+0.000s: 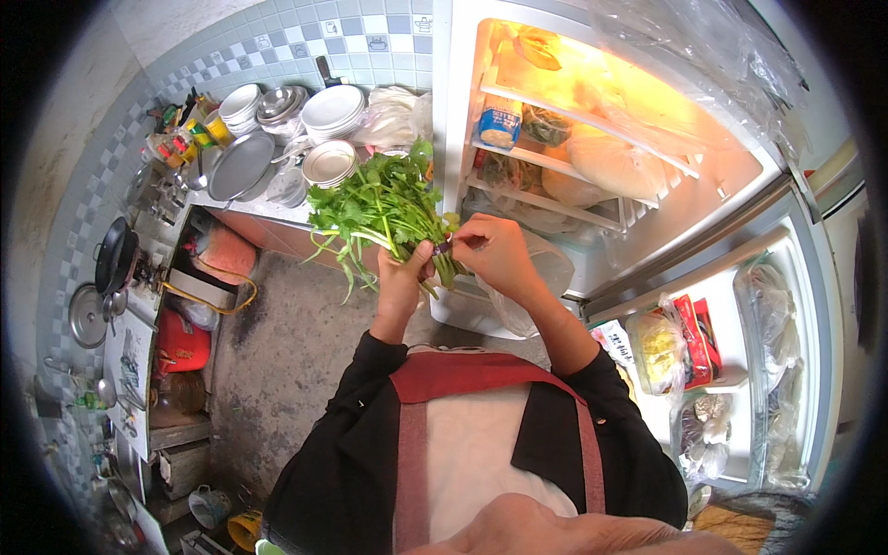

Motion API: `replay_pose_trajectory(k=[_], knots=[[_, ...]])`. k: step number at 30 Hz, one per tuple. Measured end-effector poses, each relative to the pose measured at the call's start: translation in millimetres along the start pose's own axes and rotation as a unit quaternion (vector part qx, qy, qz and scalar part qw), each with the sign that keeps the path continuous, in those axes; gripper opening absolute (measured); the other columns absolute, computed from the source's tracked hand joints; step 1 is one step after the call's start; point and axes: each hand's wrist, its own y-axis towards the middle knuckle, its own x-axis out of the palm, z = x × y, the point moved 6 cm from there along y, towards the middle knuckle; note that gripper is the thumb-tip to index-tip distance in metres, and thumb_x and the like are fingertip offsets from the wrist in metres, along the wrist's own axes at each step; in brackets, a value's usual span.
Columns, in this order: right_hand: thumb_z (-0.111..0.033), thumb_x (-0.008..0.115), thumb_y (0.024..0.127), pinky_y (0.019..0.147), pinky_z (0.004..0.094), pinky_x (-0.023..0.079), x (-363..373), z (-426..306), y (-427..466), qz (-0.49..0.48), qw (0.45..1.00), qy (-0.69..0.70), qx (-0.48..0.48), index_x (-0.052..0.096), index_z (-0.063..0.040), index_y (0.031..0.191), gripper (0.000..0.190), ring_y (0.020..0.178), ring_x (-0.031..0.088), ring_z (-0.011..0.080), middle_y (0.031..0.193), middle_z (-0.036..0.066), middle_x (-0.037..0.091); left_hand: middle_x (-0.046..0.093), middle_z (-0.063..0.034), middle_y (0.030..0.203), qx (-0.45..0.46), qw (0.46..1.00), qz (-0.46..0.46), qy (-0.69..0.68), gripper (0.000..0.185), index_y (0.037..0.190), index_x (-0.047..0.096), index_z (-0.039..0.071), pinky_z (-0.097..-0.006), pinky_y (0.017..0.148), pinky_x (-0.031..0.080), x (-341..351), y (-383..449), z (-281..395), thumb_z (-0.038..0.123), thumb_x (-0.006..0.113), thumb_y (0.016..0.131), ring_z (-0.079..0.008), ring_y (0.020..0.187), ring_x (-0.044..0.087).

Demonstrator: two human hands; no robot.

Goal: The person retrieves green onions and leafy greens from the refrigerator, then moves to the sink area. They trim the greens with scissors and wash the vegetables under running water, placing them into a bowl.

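Note:
A bunch of leafy green herbs (378, 208), with coriander-like leaves, is gripped around its stems by my left hand (402, 277). Its leaves point away from me, toward the counter, and some thin stalks droop on the left. A purple band (442, 247) wraps the stems just beside my left thumb. At that band, the thumb and forefinger of my right hand (496, 253) are pinched together. Below my right forearm hangs a clear plastic bag (548, 267); whether any finger holds it is hidden.
An open refrigerator (454, 104) stands ahead right, bagged food on its shelves. Its loaded door (735, 444) swings out on my right. The counter (295, 214) carries stacked white plates (333, 111), a grey oval tray (241, 166) and bottles. A wok (116, 255) sits far left above concrete floor (291, 347).

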Motion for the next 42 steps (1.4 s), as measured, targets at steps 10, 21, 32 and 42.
replay_pose_trajectory(k=[10,21,32,42], knots=[[-0.019,0.076,0.086,0.069,0.0311,0.055,1.6,-21.6,-7.3,0.010,0.998,0.020,-0.057,0.070,-0.001,0.097,0.022,0.075,0.069,0.0222,0.090,0.010,0.068,0.061,-0.0012,0.076,-0.004,1.000,0.007,-0.023,0.016,0.103,0.061,0.003,-0.0230,0.050,0.039,-3.9,0.2,4.2,0.012,0.070,0.094,-0.0091,0.057,0.053],[-0.009,0.068,0.091,0.076,0.0320,0.055,24.2,-5.7,-17.8,-0.050,0.995,0.080,0.009,0.058,0.002,0.111,0.024,0.085,0.069,0.0180,0.100,0.012,0.069,0.063,0.0000,0.079,-0.013,0.998,0.046,0.046,0.023,0.109,0.060,0.002,-0.0225,0.050,0.043,-13.5,5.6,4.0,0.014,0.072,0.093,-0.0078,0.058,0.056],[-0.008,0.061,0.097,0.077,0.0274,0.054,18.1,16.9,-8.0,-0.074,0.957,0.259,0.106,0.061,0.003,0.113,0.019,0.088,0.065,0.0115,0.101,0.007,0.069,0.053,-0.0004,0.068,0.024,0.999,0.030,0.012,0.031,0.114,0.049,0.004,-0.0233,0.046,0.036,-7.7,-4.6,14.3,0.026,0.066,0.098,-0.0097,0.050,0.048],[-0.011,0.055,0.100,0.085,0.0298,0.053,24.8,40.7,-8.5,-0.094,0.889,0.419,0.160,0.061,0.002,0.120,0.024,0.097,0.063,0.0125,0.109,0.007,0.067,0.057,-0.0002,0.068,-0.020,0.998,0.045,0.040,0.017,0.094,0.058,0.004,-0.0222,0.042,0.028,-13.9,-9.0,-2.3,0.019,0.062,0.100,-0.0065,0.049,0.045]])
